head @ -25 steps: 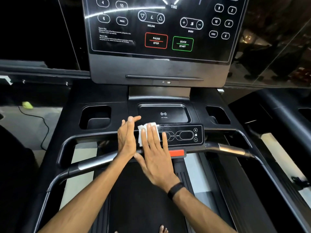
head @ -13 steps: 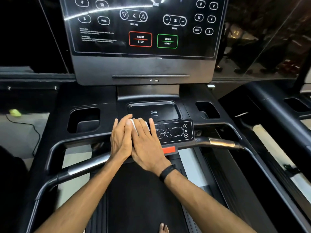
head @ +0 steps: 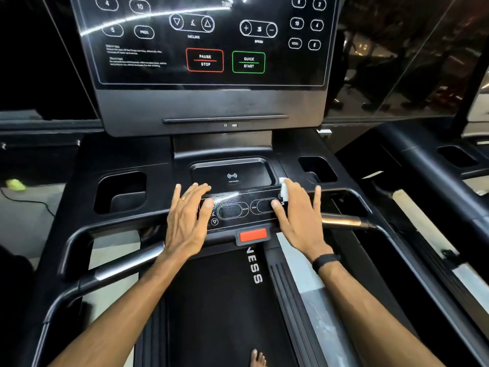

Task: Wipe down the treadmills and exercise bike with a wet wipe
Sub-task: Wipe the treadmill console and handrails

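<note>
The small control panel [head: 239,207] on the treadmill [head: 127,152] serves as the landmark: the right hand [head: 299,217] lies flat over its right end with fingers straight and slightly spread, pressing the white wet wipe [head: 283,187] down. Only a bunched bit of the wipe shows, poking out past the fingertips at the panel's far right corner, just beside the right cup recess [head: 317,168]. The left hand [head: 186,221] rests open on the panel's left end, fingers spread, holding nothing.
</note>
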